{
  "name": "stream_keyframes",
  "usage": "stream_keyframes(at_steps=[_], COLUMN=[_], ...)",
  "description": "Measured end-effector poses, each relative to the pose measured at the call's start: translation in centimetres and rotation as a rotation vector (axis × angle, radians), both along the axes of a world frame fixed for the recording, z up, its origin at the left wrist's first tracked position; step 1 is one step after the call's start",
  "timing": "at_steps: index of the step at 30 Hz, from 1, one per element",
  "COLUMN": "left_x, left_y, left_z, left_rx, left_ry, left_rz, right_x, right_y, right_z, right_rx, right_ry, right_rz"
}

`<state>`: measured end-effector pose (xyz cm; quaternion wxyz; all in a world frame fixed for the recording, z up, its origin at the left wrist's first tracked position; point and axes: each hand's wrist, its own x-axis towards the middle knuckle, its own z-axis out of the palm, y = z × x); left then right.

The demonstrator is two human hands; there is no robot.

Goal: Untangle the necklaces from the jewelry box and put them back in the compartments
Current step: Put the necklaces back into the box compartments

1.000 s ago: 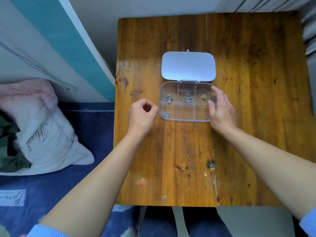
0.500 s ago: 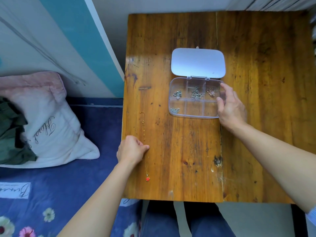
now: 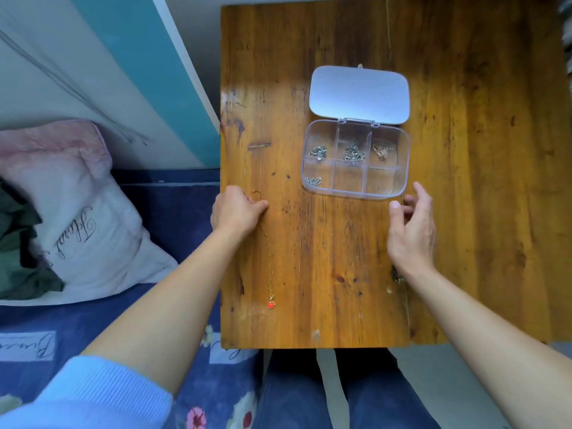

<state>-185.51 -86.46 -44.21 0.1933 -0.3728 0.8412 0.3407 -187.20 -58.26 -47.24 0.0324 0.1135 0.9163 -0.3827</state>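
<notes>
Since the earlier frame, the right hand (image 3: 410, 230) has left the clear, six-compartment plastic jewelry box (image 3: 355, 159) and hovers open just beside it. Left hand (image 3: 236, 210), closed, pinches the fine gold necklace (image 3: 266, 243) laid straight on the varnished wooden surface (image 3: 325, 274), red pendant (image 3: 271, 305) nearest the person. Best gathered loosely, then lowered into an empty compartment.

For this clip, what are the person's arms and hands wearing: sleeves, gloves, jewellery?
Both forearms are bare. A light blue ribbed knit sleeve is pushed up on the left arm; the right arm's sleeve is out of frame. The left hand and right hand are ungloved, with no ring, watch or bracelet visible.
</notes>
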Motion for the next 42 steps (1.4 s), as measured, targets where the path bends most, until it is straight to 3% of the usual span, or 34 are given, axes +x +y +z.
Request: stream_keyframes(at_steps=[6,12,14,21,26,28,31,34,39,42], left_x=[-2.1,-2.1,-2.2,-1.9,-1.0,-0.7,-1.0,-2.3,-6.6,-9.3], left_y=[-0.4,-1.6,-2.3,-3.9,-4.5,-4.6,-4.1,-1.8,5.9,11.9], left_z=[-0.4,-0.4,-0.4,-0.5,-0.3,0.2,1.8,3.7,6.5,7.4], left_rx=[0.101,0.235,0.259,0.418,0.512,0.541,0.600,0.640,0.636,0.601], left_ry=[-0.056,0.009,0.051,0.099,0.158,0.203,0.270,0.309,0.340,0.344], left_rz=[-0.053,0.065,0.110,0.172,0.271,0.287,0.281,0.208,0.027,-0.078], right_x=[5.1,10.5,12.0,13.2,13.2,13.0,12.6,11.5,9.0,7.2], right_y=[-2.5,-9.0,-10.8,-13.0,-12.1,-11.1,-8.6,-4.9,3.1,8.1], right_z=[0.6,1.6,1.4,1.3,1.3,1.5,2.3,2.8,3.6,4.0], right_rx=[0.103,0.128,0.188,0.280,0.368,0.304,0.078,-0.041,-0.116,-0.057], right_ry=[-0.032,-0.205,-0.193,-0.126,-0.195,-0.196,-0.227,-0.264,-0.259,-0.201], right_rz=[0.073,0.621,0.704,0.686,0.745,0.749,0.676,0.447,0.051,-0.048])
